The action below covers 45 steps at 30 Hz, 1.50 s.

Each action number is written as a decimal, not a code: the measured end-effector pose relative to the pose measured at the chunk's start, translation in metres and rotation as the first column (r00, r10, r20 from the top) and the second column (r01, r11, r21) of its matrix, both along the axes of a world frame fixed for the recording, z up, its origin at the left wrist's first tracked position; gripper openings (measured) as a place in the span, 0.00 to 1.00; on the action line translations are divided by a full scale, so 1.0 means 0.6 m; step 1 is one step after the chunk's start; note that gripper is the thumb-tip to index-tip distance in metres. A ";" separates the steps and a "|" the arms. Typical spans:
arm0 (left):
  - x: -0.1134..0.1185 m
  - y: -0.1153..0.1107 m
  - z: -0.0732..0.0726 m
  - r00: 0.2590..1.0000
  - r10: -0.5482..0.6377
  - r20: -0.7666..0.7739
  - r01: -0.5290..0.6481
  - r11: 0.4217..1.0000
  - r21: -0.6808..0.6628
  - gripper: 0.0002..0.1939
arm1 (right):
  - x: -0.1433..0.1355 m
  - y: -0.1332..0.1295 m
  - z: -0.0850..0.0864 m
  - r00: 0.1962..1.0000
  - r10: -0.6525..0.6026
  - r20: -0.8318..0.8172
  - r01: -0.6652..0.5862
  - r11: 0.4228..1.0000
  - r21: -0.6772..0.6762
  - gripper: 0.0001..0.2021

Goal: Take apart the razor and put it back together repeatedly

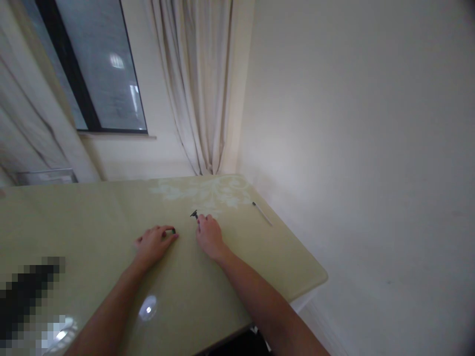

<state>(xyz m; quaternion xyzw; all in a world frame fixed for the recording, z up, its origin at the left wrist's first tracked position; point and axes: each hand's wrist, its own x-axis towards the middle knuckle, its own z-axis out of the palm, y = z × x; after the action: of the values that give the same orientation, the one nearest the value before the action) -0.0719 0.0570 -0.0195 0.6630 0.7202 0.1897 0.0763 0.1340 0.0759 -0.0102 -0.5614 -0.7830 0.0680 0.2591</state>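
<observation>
My right hand [210, 236] is closed around the handle of a small black razor [194, 214], its T-shaped head pointing away to the upper left, just over the tabletop. Between thumb and forefinger, my left hand [156, 242] pinches a small dark piece [173, 231], too small to name. The two hands are apart, left and right of each other, low over the pale green table [174, 282]. Right of my right hand lies a thin white stick with a dark tip [262, 214], which neither hand touches.
The table's right edge slants along a plain wall [356, 148]. Long pale curtains [202, 84] hang beside a dark-framed window [100, 64] behind the table. A blurred-out dark patch [29, 296] covers the lower left, and something black [237, 345] shows below the near edge.
</observation>
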 end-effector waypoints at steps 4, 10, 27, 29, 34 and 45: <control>-0.019 -0.005 -0.001 0.999 0.006 -0.046 -0.005 1.000 0.014 0.25 | -0.058 -0.008 -0.008 1.000 0.013 -0.026 -0.014 0.999 -0.037 0.14; -0.038 0.001 -0.007 0.999 -0.022 -0.027 0.022 1.000 -0.007 0.24 | -0.086 -0.018 -0.028 0.999 -0.037 -0.040 0.034 0.996 -0.084 0.17; -0.038 0.014 -0.003 0.996 0.014 0.086 -0.007 0.997 -0.080 0.26 | 0.375 0.099 0.005 0.855 -0.410 -0.318 0.422 0.906 -0.034 0.07; -0.039 0.015 -0.002 0.994 0.020 0.107 -0.012 0.997 -0.079 0.26 | 0.402 0.094 -0.003 0.857 -0.415 -0.305 0.417 0.907 -0.063 0.09; -0.041 0.008 -0.003 0.992 0.043 0.119 -0.038 0.998 -0.043 0.30 | 0.364 0.093 -0.010 0.896 -0.353 -0.271 0.346 0.935 -0.072 0.10; 0.070 -0.036 0.007 0.977 -0.137 0.163 0.127 0.989 0.072 0.22 | 0.060 0.058 -0.019 0.996 0.060 -0.060 -0.059 0.998 0.003 0.11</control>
<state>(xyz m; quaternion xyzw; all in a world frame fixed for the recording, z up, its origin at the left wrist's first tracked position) -0.0296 0.0355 -0.0155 0.6930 0.6596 0.2611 0.1288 0.1700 0.1104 -0.0218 -0.5355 -0.7913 0.0920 0.2805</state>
